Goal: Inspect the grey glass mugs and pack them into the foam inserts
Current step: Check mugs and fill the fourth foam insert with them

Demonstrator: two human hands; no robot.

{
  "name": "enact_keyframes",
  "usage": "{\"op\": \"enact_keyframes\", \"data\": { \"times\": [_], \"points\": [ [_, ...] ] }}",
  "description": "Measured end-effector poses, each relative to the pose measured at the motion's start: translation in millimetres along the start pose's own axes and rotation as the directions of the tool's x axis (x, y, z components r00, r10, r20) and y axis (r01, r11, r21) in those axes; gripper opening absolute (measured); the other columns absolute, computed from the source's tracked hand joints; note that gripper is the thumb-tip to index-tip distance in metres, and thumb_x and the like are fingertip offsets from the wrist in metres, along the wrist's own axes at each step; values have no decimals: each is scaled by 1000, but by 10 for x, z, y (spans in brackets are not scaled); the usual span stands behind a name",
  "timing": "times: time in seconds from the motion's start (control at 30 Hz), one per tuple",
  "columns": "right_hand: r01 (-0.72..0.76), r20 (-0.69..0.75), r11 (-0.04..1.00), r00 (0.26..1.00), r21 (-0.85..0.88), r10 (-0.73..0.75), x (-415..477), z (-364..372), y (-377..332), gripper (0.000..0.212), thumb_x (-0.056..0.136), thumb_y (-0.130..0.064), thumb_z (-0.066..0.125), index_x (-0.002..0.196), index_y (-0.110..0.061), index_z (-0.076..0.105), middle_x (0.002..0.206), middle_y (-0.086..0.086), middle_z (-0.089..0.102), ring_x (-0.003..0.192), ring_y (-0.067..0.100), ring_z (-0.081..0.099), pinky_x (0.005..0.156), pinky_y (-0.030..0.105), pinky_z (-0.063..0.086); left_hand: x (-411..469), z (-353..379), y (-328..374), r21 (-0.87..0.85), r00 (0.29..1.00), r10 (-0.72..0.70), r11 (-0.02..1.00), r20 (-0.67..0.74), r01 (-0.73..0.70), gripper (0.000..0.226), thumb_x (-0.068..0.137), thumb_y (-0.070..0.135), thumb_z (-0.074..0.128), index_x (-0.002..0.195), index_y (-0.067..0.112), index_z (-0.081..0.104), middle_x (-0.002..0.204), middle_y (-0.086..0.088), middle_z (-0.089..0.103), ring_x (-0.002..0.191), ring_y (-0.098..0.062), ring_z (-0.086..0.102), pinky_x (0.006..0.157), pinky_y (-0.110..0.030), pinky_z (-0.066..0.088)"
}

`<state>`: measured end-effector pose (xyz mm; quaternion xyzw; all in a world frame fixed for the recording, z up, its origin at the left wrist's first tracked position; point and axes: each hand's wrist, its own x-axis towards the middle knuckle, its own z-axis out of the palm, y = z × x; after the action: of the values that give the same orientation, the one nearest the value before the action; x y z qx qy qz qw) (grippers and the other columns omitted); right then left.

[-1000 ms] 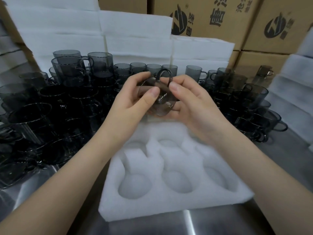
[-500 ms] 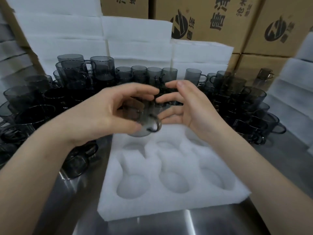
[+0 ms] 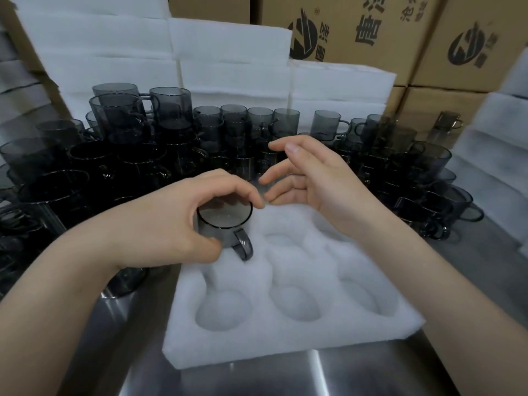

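Far left of the steel desk (image 3: 257, 378) is just a sea of loose grey glass mugs (image 3: 85, 167). Next over, the left hand (image 3: 165, 227) grips one grey mug (image 3: 223, 224) around the rim, upright in the far-left pocket of the white foam insert (image 3: 285, 347), handle facing the near side. The other pockets are bare. The right hand (image 3: 323, 184) hovers over the insert's far edge, fingers loose, holding nothing. More mugs (image 3: 414, 172) crowd the right, with cardboard boxes (image 3: 371, 30) stacked behind.
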<state>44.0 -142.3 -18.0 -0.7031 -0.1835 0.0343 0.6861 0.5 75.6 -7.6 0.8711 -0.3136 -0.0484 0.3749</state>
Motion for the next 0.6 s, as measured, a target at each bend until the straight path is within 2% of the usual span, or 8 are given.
{"op": "enact_keyframes", "data": {
  "times": [0.1,0.2,0.3,0.4,0.47,0.53,0.6],
  "points": [
    [1,5,1000,1000,-11,-1,3,0,7,19,103,-26,44,111,-16,58,88,16,69,73,28,67,74,38,56,-11,8,22,-8,999,-2,1000,45,2,49,67,21,67,111,44,61,116,13,55,118,-3,50,98,-20,40],
    [5,9,1000,1000,-16,-5,5,-3,14,19,103,-26,44,111,-17,59,88,15,69,74,29,67,74,37,56,9,42,42,-71,1000,-14,997,22,15,35,75,56,60,108,44,62,121,13,57,121,-4,50,102,-26,41],
    [11,8,1000,1000,-22,-11,-1,-2,20,20,103,-26,44,110,-16,59,87,15,70,75,28,67,75,38,56,51,97,33,-31,998,-48,998,-45,47,30,77,59,57,103,44,62,119,16,61,118,0,53,101,-25,43],
    [9,7,1000,1000,-23,-9,1,1,22,20,103,-25,43,110,-16,59,87,15,70,74,27,67,74,37,56,74,123,21,33,993,-119,992,-13,120,21,87,55,57,108,49,58,117,25,58,114,6,50,98,-21,40],
    [5,9,999,1000,-31,-5,-1,7,17,19,103,-25,43,109,-17,60,87,15,70,73,25,67,73,34,56,97,151,19,131,974,-210,971,83,199,32,92,50,51,124,53,47,130,32,46,128,5,35,107,-20,28],
    [2,11,999,1000,-46,-2,-2,18,14,19,103,-25,43,107,-17,60,87,14,70,72,23,67,73,33,56,112,184,8,267,940,-293,933,172,242,48,95,50,42,138,59,21,145,37,18,142,3,6,118,-26,8],
    [0,12,998,1000,-56,0,0,16,16,19,103,-24,44,107,-17,61,87,15,70,72,22,67,74,34,56,114,204,29,351,904,-364,895,224,273,51,95,57,30,129,70,-6,144,41,-8,140,6,-18,120,-35,-7]
  ]
}}
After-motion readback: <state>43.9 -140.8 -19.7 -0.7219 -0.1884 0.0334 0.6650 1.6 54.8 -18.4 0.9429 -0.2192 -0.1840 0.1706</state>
